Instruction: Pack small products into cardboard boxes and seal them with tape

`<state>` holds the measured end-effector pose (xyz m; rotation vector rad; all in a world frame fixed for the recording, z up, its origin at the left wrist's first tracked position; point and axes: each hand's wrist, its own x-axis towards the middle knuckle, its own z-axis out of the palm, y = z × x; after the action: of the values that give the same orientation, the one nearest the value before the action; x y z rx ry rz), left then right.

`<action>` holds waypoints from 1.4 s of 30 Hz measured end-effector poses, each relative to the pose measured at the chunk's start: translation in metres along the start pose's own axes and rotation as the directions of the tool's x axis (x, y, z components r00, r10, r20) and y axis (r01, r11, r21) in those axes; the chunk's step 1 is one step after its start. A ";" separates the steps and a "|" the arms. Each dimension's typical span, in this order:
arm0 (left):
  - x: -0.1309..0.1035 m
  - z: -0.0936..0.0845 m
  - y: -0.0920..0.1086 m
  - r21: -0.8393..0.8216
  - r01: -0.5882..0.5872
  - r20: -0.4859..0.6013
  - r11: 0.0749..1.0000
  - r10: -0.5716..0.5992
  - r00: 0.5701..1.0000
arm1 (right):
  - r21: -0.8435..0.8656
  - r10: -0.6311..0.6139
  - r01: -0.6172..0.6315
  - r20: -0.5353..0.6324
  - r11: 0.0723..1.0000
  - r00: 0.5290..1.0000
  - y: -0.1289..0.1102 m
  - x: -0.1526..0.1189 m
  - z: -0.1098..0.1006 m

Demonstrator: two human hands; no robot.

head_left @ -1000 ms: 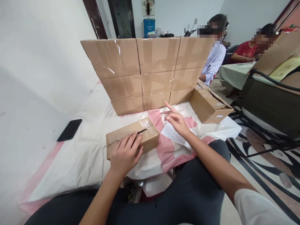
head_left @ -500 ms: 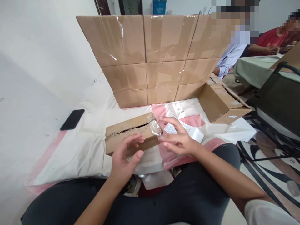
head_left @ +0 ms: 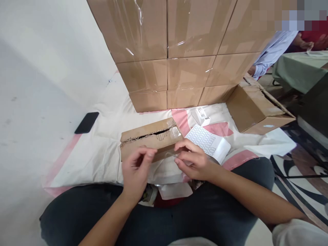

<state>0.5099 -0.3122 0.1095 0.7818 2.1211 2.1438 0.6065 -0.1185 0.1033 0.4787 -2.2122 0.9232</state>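
A small brown cardboard box (head_left: 143, 140) lies in front of me, with a torn, gaping seam along its top. Clear tape (head_left: 175, 132) shines on the right end of that seam. My left hand (head_left: 137, 167) is at the box's near side, thumb and forefinger pinched together. Facing it, my right hand (head_left: 193, 160) has its fingers curled together near the box's right corner. Something faint and see-through shows between the fingertips, too thin to make out. Just beyond my right hand lies a white sheet of printed labels (head_left: 205, 140).
A tall stack of taped cartons (head_left: 191, 71) stands behind the box. An open carton (head_left: 256, 109) sits at the right, a small white box (head_left: 202, 118) beside the stack. A black phone (head_left: 87, 123) lies left on the cloth (head_left: 102, 160). Another person's sleeve (head_left: 271, 54) shows beyond.
My view has tipped downward. The left hand's fingers have closed from spread to a pinch. My right hand has drawn off the taped corner towards me, and the clear film there lies flatter.
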 end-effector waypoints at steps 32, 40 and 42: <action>0.001 0.008 -0.008 0.076 0.018 0.195 0.997 -0.033 0.980 | 0.534 0.447 -0.541 0.309 0.649 0.840 -0.001 -0.023 0.038; -0.006 0.007 -0.002 0.239 -0.290 0.116 0.927 0.270 0.956 | 0.518 0.530 -0.607 0.309 0.602 0.790 -0.011 -0.012 0.042; -0.006 0.004 0.001 0.255 -0.312 0.098 0.915 0.297 0.950 | 0.465 0.499 -0.568 0.274 0.679 0.822 -0.011 -0.012 0.041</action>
<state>0.5168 -0.3109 0.1088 1.2602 2.4301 1.9471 0.6028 -0.1544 0.0785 0.1058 -2.2257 1.9047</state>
